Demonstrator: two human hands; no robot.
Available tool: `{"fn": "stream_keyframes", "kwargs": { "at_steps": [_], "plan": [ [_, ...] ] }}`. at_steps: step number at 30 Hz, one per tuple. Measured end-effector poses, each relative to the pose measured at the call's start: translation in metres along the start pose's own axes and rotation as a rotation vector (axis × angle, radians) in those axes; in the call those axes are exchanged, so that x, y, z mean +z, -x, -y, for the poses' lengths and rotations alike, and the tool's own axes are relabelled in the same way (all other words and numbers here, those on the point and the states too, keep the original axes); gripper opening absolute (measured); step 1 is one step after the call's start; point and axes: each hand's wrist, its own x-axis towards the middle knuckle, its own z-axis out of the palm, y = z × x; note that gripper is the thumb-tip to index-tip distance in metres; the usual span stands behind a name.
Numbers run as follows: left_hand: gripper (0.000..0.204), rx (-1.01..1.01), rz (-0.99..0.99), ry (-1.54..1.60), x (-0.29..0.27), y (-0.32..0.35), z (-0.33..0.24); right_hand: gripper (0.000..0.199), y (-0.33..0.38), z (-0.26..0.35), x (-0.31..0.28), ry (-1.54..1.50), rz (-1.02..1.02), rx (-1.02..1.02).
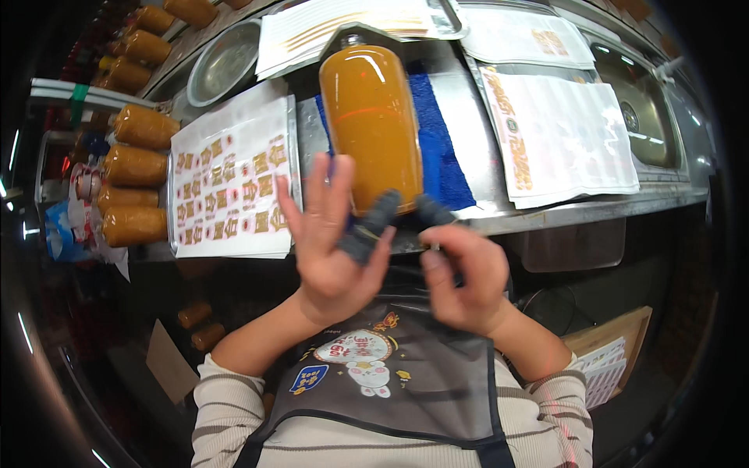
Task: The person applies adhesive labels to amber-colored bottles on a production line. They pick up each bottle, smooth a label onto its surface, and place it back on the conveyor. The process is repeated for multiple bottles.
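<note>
A large clear jar or bottle with orange-brown contents lies on a blue cloth at the counter's front, its narrower end pointing away. My left hand hovers at its near end, fingers spread, palm holding nothing. A dark grey finger cover wraps one of its fingers. My right hand is beside it, thumb and fingertips pinched together on something tiny that I cannot make out. One of its fingers also wears a dark grey cover. Whether either covered fingertip touches the jar is unclear.
To the left lies a sheet of small printed decals beside several orange-brown jars. A metal bowl stands behind it. White printed sheets lie right of the cloth, before a metal sink. A wooden tray sits lower right.
</note>
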Motion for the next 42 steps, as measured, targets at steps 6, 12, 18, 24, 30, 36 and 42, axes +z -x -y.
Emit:
{"fn": "stream_keyframes", "kwargs": {
  "at_steps": [6, 12, 18, 24, 30, 36, 42],
  "plan": [
    [0.079, -0.040, 0.062, 0.131, 0.012, -0.004, 0.016, 0.024, 0.004, 0.002, 0.005, 0.052, 0.112, -0.022],
    [0.081, -0.007, -0.052, 0.055, 0.020, -0.010, 0.016, 0.023, 0.010, 0.006, -0.001, 0.092, 0.075, 0.110],
    [0.077, -0.008, -0.037, 0.069, 0.020, -0.011, 0.020, 0.028, -0.010, 0.016, -0.008, 0.295, 0.309, -0.158],
    [0.083, -0.030, -0.055, 0.138, 0.020, -0.005, 0.027, 0.024, -0.063, 0.019, -0.021, -0.018, 0.357, -0.188],
    [0.089, -0.024, -0.031, 0.190, 0.021, -0.006, 0.032, 0.018, -0.153, -0.128, -0.119, 0.676, 0.025, 0.089],
    [0.089, -0.064, -0.035, 0.189, 0.021, -0.005, 0.031, 0.031, -0.213, -0.210, -0.169, 1.000, 0.203, 0.409],
    [0.087, -0.093, -0.020, 0.190, 0.021, -0.004, 0.032, 0.033, -0.232, -0.216, -0.143, 0.794, 0.345, 0.256]
  ]
}}
